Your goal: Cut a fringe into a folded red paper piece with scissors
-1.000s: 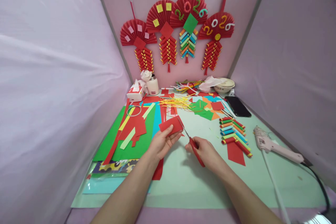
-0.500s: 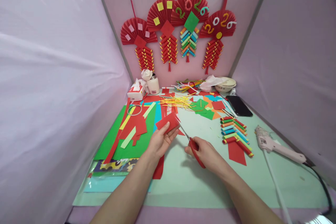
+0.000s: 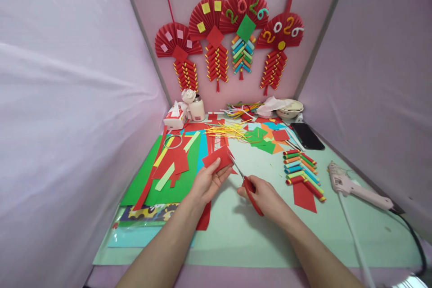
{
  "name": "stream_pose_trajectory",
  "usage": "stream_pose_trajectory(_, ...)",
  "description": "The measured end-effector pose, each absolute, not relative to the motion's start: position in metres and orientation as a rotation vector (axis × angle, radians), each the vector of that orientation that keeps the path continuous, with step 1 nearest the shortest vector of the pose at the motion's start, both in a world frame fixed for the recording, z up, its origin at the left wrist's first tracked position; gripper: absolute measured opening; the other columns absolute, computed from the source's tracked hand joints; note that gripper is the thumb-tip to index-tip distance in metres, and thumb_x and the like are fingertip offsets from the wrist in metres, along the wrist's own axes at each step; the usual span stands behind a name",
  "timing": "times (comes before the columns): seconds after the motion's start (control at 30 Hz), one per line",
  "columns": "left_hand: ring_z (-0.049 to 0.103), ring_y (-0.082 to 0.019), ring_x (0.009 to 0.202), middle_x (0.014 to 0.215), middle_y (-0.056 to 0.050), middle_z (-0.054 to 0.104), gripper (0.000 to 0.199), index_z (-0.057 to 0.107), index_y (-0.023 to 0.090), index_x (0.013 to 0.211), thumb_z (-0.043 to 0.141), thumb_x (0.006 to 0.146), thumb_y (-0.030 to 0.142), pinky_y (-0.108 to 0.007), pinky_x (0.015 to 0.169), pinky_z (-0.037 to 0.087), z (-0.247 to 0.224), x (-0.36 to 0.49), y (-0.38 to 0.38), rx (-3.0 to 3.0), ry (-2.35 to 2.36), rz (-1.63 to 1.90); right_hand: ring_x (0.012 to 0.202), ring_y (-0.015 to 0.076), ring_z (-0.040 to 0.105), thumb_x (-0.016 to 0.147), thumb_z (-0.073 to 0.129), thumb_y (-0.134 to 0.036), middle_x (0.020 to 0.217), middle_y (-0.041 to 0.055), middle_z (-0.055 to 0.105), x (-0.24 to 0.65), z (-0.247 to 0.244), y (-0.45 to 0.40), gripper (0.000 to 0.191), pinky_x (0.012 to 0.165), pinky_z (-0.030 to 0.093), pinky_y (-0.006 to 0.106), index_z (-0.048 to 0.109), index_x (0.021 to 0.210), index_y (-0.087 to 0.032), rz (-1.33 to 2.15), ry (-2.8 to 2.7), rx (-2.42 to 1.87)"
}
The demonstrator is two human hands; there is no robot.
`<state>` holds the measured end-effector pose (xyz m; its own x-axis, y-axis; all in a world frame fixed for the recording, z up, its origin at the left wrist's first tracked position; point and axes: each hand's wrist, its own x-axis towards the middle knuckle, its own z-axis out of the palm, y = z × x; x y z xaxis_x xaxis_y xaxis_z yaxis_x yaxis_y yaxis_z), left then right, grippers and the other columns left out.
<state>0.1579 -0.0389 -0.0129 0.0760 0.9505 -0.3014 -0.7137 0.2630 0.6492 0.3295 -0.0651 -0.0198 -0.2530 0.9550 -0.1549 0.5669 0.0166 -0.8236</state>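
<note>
My left hand pinches a small piece of red paper above the table, thumb on top and fingers beneath. In my right hand is a pair of red-handled scissors, my fingers wrapped round the handles. The scissors' blades point up and left and meet the right end of the red paper. A red paper strip lies under my left wrist. To the right, a firecracker string of coloured paper rolls rests on the table with a red paper piece at its lower end.
Green sheets with red scraps and a metal ring lie at left. Yellow strips and green paper pieces lie farther back. A glue gun and a phone are at right. Paper fans hang behind.
The red paper in my left hand has shifted slightly to the right, farther onto the scissors' blades. My right hand has hardly moved.
</note>
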Motion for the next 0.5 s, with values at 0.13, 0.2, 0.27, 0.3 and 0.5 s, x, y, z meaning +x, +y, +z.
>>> stream_pose_trajectory(0.13, 0.066, -0.022, 0.087, 0.093, -0.011, 0.070, 0.020, 0.061, 0.010, 0.096, 0.062, 0.077, 0.014, -0.035, 0.084, 0.052, -0.0140, 0.1576, -0.0386, 0.373, 0.771, 1.296, 0.059, 0.0133, 0.049, 0.073, 0.053, -0.055, 0.065, -0.0003, 0.060, 0.3301, -0.0210, -0.0650, 0.037, 0.052, 0.035, 0.022, 0.045, 0.066, -0.020, 1.149, -1.851, -1.548)
stream_pose_trajectory(0.2, 0.066, -0.022, 0.087, 0.094, -0.011, 0.069, 0.020, 0.061, 0.010, 0.097, 0.061, 0.077, 0.014, -0.035, 0.083, 0.052, -0.0142, 0.1573, -0.0384, 0.371, 0.773, 1.295, 0.058, 0.0132, 0.048, 0.073, 0.052, -0.056, 0.065, -0.0002, 0.060, 0.3306, -0.0222, -0.0650, 0.038, 0.052, 0.034, 0.022, 0.045, 0.066, -0.020, 1.138, -1.856, -1.550)
stream_pose_trajectory(0.27, 0.066, -0.022, 0.087, 0.094, -0.011, 0.069, 0.020, 0.061, 0.010, 0.097, 0.061, 0.077, 0.014, -0.035, 0.083, 0.053, -0.0141, 0.1572, -0.0382, 0.369, 0.775, 1.295, 0.058, 0.0131, 0.048, 0.072, 0.052, -0.057, 0.064, -0.0002, 0.059, 0.3307, -0.0231, -0.0647, 0.039, 0.051, 0.034, 0.022, 0.044, 0.065, -0.019, 1.126, -1.861, -1.552)
stream_pose_trajectory(0.3, 0.066, -0.023, 0.088, 0.094, -0.011, 0.069, 0.020, 0.061, 0.010, 0.097, 0.061, 0.077, 0.014, -0.035, 0.083, 0.053, -0.0140, 0.1572, -0.0383, 0.368, 0.777, 1.294, 0.058, 0.0130, 0.047, 0.072, 0.053, -0.057, 0.064, -0.0002, 0.059, 0.3307, -0.0233, -0.0645, 0.039, 0.051, 0.034, 0.022, 0.044, 0.065, -0.019, 1.120, -1.862, -1.551)
stream_pose_trajectory(0.5, 0.065, -0.023, 0.089, 0.096, -0.012, 0.069, 0.020, 0.062, 0.010, 0.097, 0.061, 0.077, 0.014, -0.034, 0.083, 0.053, -0.0122, 0.1578, -0.0390, 0.373, 0.773, 1.289, 0.059, 0.0123, 0.046, 0.071, 0.054, -0.052, 0.063, -0.0005, 0.059, 0.3295, -0.0221, -0.0633, 0.036, 0.052, 0.033, 0.021, 0.046, 0.063, -0.018, 1.093, -1.853, -1.528)
